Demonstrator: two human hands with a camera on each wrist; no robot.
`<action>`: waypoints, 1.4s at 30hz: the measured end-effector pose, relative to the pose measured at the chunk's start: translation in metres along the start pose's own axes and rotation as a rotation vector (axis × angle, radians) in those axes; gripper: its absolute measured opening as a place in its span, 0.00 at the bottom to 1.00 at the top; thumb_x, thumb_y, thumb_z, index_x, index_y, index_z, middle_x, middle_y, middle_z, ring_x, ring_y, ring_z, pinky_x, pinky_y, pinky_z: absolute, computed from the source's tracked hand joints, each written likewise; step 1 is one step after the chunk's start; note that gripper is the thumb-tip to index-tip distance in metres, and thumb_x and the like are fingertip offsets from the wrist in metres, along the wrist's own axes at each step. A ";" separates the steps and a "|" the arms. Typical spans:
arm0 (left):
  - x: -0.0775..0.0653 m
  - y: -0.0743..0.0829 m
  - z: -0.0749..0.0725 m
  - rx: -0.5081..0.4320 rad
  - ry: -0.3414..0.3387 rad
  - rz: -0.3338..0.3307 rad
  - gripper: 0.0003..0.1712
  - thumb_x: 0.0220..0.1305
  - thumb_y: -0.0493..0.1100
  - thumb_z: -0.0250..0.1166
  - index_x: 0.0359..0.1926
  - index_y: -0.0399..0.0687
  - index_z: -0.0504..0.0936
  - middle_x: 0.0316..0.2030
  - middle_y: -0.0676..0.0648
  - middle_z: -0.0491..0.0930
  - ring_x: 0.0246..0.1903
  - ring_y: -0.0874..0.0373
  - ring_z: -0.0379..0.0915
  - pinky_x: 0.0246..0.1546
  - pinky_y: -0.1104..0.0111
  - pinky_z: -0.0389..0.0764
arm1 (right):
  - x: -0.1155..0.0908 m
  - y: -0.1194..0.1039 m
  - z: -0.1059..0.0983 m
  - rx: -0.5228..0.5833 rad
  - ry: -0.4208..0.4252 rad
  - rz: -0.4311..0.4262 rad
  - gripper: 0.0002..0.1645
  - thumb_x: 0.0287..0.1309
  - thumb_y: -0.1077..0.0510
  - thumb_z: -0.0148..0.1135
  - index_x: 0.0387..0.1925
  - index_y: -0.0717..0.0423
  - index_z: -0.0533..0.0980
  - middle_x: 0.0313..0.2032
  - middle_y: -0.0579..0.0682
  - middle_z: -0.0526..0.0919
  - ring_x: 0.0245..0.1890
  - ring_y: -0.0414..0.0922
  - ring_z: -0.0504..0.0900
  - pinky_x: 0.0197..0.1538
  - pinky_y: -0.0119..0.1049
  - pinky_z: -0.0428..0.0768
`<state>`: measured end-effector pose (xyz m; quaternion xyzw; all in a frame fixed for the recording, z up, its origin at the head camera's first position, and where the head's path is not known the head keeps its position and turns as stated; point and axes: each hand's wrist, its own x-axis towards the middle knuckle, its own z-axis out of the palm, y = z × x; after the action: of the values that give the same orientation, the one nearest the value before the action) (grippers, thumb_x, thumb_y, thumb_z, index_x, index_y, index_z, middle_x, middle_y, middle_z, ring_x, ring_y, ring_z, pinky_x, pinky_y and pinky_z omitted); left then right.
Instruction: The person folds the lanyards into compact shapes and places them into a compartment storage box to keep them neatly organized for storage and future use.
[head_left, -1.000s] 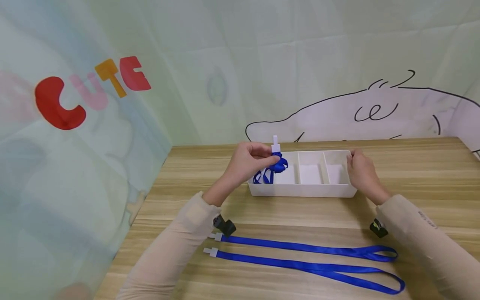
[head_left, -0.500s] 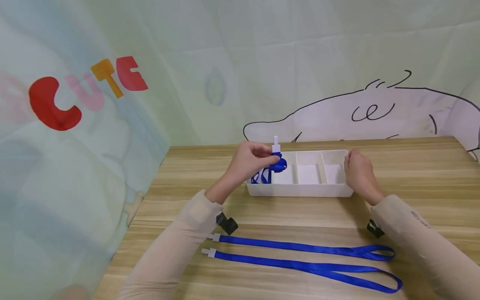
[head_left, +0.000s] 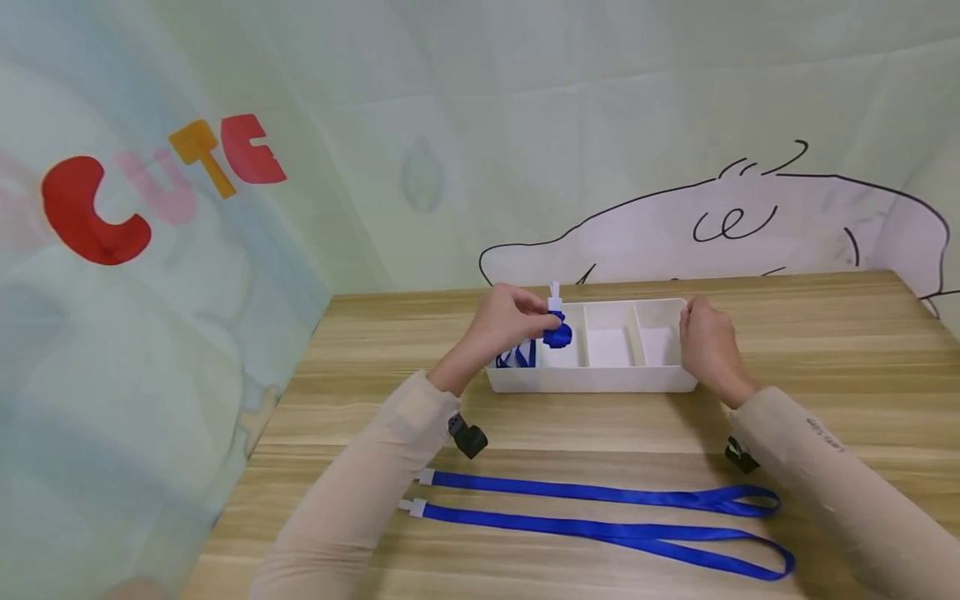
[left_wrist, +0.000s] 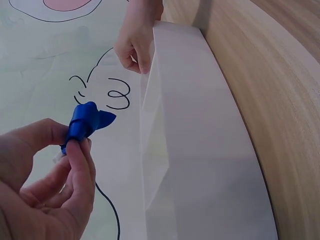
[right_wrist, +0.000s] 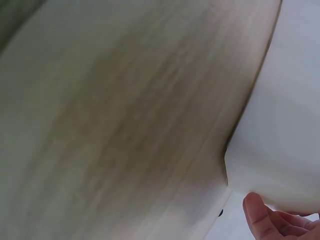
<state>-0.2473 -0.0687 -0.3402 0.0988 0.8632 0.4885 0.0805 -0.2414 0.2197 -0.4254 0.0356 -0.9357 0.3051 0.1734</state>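
Observation:
My left hand (head_left: 506, 327) pinches a bundled blue lanyard (head_left: 557, 335) between thumb and fingers. Its white clip (head_left: 555, 298) points up. The bundle is held above a white divided box (head_left: 592, 381), near its second compartment from the left. In the left wrist view the rolled ribbon (left_wrist: 84, 122) shows in the fingertips, with the clip mostly hidden. Another blue lanyard (head_left: 517, 357) lies in the leftmost compartment, partly hidden by my left hand. At the box's right end, my right hand (head_left: 711, 342) grips the wall; in the right wrist view, fingers (right_wrist: 257, 212) touch the box's edge.
Two blue lanyards, an upper one (head_left: 555, 486) and a lower one (head_left: 525, 521), lie stretched out on the wooden table (head_left: 375, 350), looped ends to the right. Behind the table hangs a printed backdrop (head_left: 420, 100). Small black wrist cameras sit at both cuffs.
The head view has shifted slightly, so the box and flat lanyards appear further left. My left hand has moved a little right relative to the box, and the bundle sits slightly lower.

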 end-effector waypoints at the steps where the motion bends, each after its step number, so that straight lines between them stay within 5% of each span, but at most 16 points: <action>1: 0.001 -0.001 0.001 0.002 0.001 -0.009 0.09 0.58 0.41 0.75 0.37 0.40 0.87 0.34 0.46 0.85 0.32 0.53 0.85 0.42 0.57 0.85 | 0.000 0.000 0.000 0.001 -0.001 -0.002 0.11 0.72 0.67 0.43 0.33 0.72 0.67 0.21 0.64 0.74 0.23 0.62 0.76 0.24 0.55 0.75; 19: 0.020 -0.002 0.018 0.102 0.007 -0.164 0.09 0.55 0.40 0.77 0.32 0.39 0.87 0.31 0.45 0.85 0.30 0.52 0.86 0.35 0.66 0.86 | 0.001 0.000 -0.001 0.026 -0.061 0.029 0.12 0.74 0.66 0.40 0.37 0.73 0.66 0.22 0.62 0.71 0.22 0.56 0.73 0.21 0.45 0.73; 32: 0.031 -0.003 0.026 0.276 -0.039 -0.133 0.08 0.55 0.42 0.77 0.28 0.40 0.89 0.19 0.50 0.84 0.27 0.54 0.86 0.24 0.76 0.79 | 0.001 0.001 0.001 0.014 -0.061 0.027 0.11 0.74 0.66 0.41 0.37 0.72 0.65 0.23 0.62 0.72 0.23 0.56 0.74 0.22 0.45 0.74; 42: 0.038 -0.004 0.038 0.412 -0.052 -0.081 0.17 0.55 0.41 0.76 0.15 0.42 0.82 0.13 0.51 0.80 0.23 0.54 0.84 0.18 0.75 0.68 | 0.001 0.003 0.001 0.002 -0.057 0.015 0.10 0.74 0.67 0.41 0.36 0.72 0.65 0.23 0.62 0.72 0.22 0.55 0.74 0.20 0.45 0.74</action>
<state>-0.2752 -0.0302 -0.3644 0.0909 0.9458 0.2951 0.1004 -0.2436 0.2217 -0.4277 0.0373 -0.9401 0.3064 0.1445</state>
